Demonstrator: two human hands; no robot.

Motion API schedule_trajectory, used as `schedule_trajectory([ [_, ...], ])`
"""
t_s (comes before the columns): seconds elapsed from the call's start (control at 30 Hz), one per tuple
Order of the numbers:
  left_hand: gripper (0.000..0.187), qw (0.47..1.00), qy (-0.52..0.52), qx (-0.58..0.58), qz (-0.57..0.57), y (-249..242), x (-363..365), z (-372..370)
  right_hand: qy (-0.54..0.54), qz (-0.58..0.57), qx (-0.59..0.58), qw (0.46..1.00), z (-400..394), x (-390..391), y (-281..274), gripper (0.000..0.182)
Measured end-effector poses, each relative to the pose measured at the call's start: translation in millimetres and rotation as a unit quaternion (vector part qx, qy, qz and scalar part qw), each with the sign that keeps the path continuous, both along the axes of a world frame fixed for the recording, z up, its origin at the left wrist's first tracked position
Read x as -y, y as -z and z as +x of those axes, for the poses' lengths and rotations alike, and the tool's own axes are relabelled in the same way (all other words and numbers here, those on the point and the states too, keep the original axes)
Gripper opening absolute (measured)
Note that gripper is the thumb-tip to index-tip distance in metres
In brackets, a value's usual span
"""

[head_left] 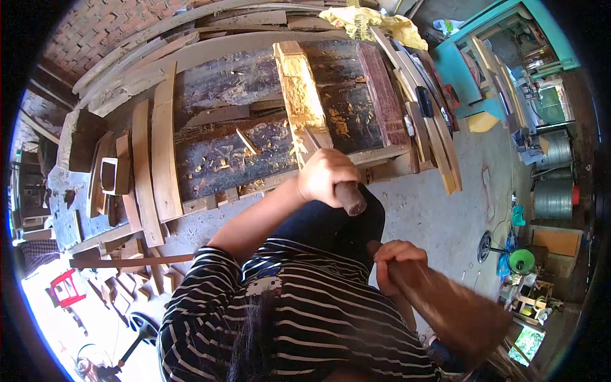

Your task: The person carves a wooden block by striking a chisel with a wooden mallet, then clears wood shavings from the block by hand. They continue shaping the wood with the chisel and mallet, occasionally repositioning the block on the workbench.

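My left hand is wrapped round the dark wooden handle of a chisel. The blade points away from me and meets the near part of a pale yellow wood beam, whose upper face is roughly carved. Low at the right, my right hand grips a large brown wooden mallet, apart from the chisel and smeared by motion. Wood chips lie scattered on the dark bench top around the beam. A loose splinter of wood rests to its left.
A reddish-brown beam lies right of the pale one, beside several long strips. Planks cross the bench's left side, near a wood block. A yellow sack sits at the back. A green fan stands at right.
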State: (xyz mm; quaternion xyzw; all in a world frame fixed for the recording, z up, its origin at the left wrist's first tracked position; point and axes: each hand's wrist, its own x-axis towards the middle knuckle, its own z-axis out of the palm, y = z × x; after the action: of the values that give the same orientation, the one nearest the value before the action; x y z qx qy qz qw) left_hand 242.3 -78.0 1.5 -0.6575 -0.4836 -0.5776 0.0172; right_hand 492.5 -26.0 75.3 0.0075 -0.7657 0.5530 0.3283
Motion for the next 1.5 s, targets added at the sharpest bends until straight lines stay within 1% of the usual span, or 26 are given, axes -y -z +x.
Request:
schedule_trajectory([
  [0.03, 0.033, 1.0, 0.0, -0.001, 0.001, 4, 0, 4, -0.029, 0.013, -0.038, 0.999, -1, -4, 1, 0.031],
  [0.07, 0.033, 0.999, -0.006, -0.029, 0.014, 9, -1, 9, -0.028, 0.013, -0.038, 0.999, 2, -8, 5, 0.031],
  [0.13, 0.032, 0.998, -0.012, -0.056, 0.028, 12, -1, 13, -0.078, -0.001, -0.014, 0.997, 13, -14, 15, 0.044],
  [0.17, 0.032, 0.997, -0.011, -0.064, 0.032, 12, 0, 12, -0.076, 0.0, -0.014, 0.997, 20, -12, 23, 0.044],
  [0.23, 0.033, 0.997, -0.01, -0.067, 0.038, 12, 2, 12, 0.014, -0.076, 0.083, 0.994, 32, -4, 29, 0.04],
  [0.37, 0.033, 0.998, -0.004, -0.061, 0.029, 1, 6, 12, 0.077, -0.063, 0.092, 0.991, 29, 6, 27, 0.039],
  [0.43, 0.032, 0.999, -0.017, -0.023, 0.025, -7, 8, 10, 0.087, -0.12, 0.058, 0.987, 22, 9, 22, 0.04],
  [0.67, 0.03, 0.999, -0.019, 0.031, -0.006, -21, 10, 0, 0.004, -0.116, 0.044, 0.992, 23, -4, 9, 0.047],
  [0.73, 0.031, 0.998, -0.002, 0.051, -0.029, -21, 8, -2, -0.048, -0.106, 0.001, 0.993, 25, -9, 4, 0.042],
  [0.77, 0.033, 0.998, 0.0, 0.052, -0.037, -23, 7, -2, -0.027, -0.06, -0.021, 0.998, 15, -5, -6, 0.033],
  [0.8, 0.033, 0.998, 0.0, 0.052, -0.036, -22, 6, -1, -0.027, -0.059, -0.021, 0.998, 20, -7, 7, 0.033],
  [0.87, 0.035, 0.999, 0.002, 0.031, -0.04, -18, 3, 0, -0.016, -0.023, 0.035, 0.999, 34, -14, 46, 0.028],
  [0.9, 0.035, 0.999, 0.005, 0.03, -0.038, -11, 2, -1, -0.013, -0.021, 0.033, 0.999, 31, -12, 44, 0.028],
  [0.93, 0.03, 0.999, 0.009, 0.009, -0.036, -1, 0, -4, 0.038, 0.006, 0.171, 0.984, 23, -8, 38, 0.032],
  [1.0, 0.025, 0.999, 0.01, -0.013, -0.032, 10, -1, -4, 0.133, 0.06, 0.431, 0.89, 9, -4, 30, 0.044],
  [1.07, 0.024, 0.997, -0.006, -0.039, -0.064, 16, 1, 3, 0.147, 0.039, 0.458, 0.876, 17, -2, 28, 0.048],
  [1.1, 0.027, 0.996, -0.019, -0.075, -0.044, 11, 1, 6, 0.169, 0.019, 0.384, 0.908, 22, 1, 29, 0.043],
  [1.13, 0.032, 0.996, -0.003, -0.056, -0.068, 1, 4, 7, 0.19, -0.002, 0.304, 0.933, 26, 3, 31, 0.037],
  [1.17, 0.031, 0.997, -0.016, -0.052, -0.056, 1, 2, 7, 0.159, 0.108, 0.266, 0.945, 36, 0, 31, 0.025],
  [1.2, 0.031, 0.997, -0.028, -0.047, -0.045, 1, 0, 7, 0.158, 0.107, 0.267, 0.945, 28, 0, 26, 0.025],
  [1.27, 0.031, 0.998, -0.024, -0.039, -0.035, 0, 0, 5, 0.031, -0.006, 0.066, 0.997, 7, 3, 12, 0.029],
  [1.3, 0.031, 0.999, -0.019, -0.032, -0.023, -2, 0, 3, 0.001, 0.016, 0.067, 0.998, 11, -3, 18, 0.039],
  [1.33, 0.031, 0.999, -0.019, -0.032, -0.024, -6, 1, 3, 0.001, 0.015, 0.066, 0.998, 23, -8, 25, 0.039],
  [1.4, 0.031, 1.0, 0.002, 0.003, 0.01, -18, 6, 9, 0.027, -0.063, 0.274, 0.959, 43, -9, 31, 0.044],
  [1.43, 0.031, 1.0, 0.02, 0.014, 0.019, -24, 5, 12, 0.027, -0.066, 0.275, 0.959, 43, -9, 36, 0.044],
  [1.5, 0.031, 1.0, 0.018, 0.018, 0.014, -26, 0, 14, 0.039, -0.03, 0.15, 0.987, 38, -8, 43, 0.041],
])
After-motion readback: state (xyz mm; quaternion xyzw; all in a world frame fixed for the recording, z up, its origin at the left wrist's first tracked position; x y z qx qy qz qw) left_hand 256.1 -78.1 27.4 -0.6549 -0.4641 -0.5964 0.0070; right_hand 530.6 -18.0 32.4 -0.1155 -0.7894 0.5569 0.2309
